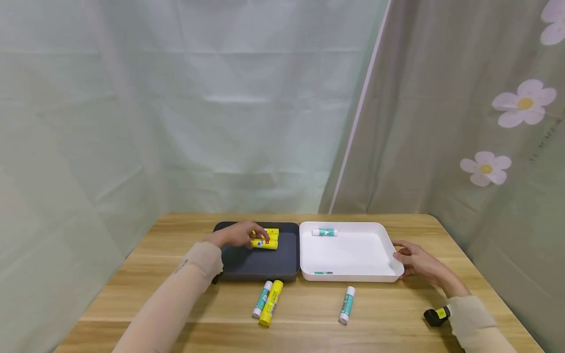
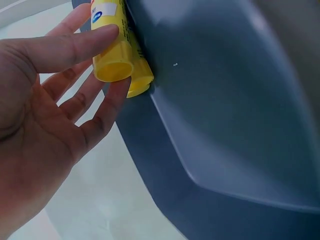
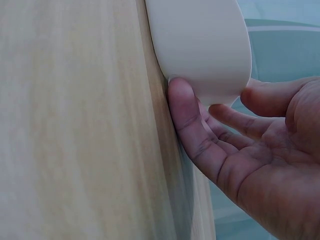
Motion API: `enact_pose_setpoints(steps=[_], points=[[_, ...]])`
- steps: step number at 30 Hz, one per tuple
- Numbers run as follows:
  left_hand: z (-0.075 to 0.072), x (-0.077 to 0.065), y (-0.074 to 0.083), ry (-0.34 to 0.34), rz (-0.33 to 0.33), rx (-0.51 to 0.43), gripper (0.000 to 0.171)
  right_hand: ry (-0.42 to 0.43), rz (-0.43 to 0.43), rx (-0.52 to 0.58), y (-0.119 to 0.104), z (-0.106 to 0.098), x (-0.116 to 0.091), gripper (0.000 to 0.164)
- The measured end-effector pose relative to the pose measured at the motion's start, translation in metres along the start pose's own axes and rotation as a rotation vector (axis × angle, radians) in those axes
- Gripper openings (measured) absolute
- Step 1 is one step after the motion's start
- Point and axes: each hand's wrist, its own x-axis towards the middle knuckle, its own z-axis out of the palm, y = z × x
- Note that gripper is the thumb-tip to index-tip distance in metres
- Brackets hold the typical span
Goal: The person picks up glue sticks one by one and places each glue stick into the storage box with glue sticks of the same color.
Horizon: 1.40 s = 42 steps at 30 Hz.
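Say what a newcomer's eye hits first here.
Probably the bright yellow sticks in the dark tray, one pinched by the left hand. Next, the white tray beside it on the wooden table, its right end gripped by the right hand. Nearer the viewer, another yellow stick lies alongside a green-and-white stick, with a second green-and-white one farther right.

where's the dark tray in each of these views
Head: dark tray, just left of the white tray, below centre.
Left wrist: fills most of the centre and right.
Right wrist: not in it.
Landmark: left hand on a yellow glue stick, shared by head and left wrist.
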Motion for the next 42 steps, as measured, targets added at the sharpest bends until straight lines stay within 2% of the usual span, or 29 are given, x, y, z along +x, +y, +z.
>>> enact_pose_setpoints(steps=[7,19,27,33,42], points=[[0.0019,0.0037,-0.0005,0.013,-0.036,0.030,0.055,0.000,0.006,-0.014,-0.0018,0.0000,-0.0005,0.063],[0.0002,0.0049,0.0019,0.011,-0.037,0.059,0.057,0.005,0.012,-0.016,-0.0017,0.0010,-0.0013,0.063],[0.0011,0.0070,0.0039,0.012,-0.067,0.036,0.061,0.008,0.014,-0.023,-0.0029,0.0016,-0.0025,0.064],[0.0020,0.0058,0.0073,0.012,-0.085,0.071,0.059,0.003,0.003,-0.022,-0.0018,0.0011,-0.0033,0.065],[0.0015,0.0040,0.0064,0.048,-0.069,0.096,0.048,0.001,0.007,-0.017,-0.0015,-0.0002,-0.0026,0.064]])
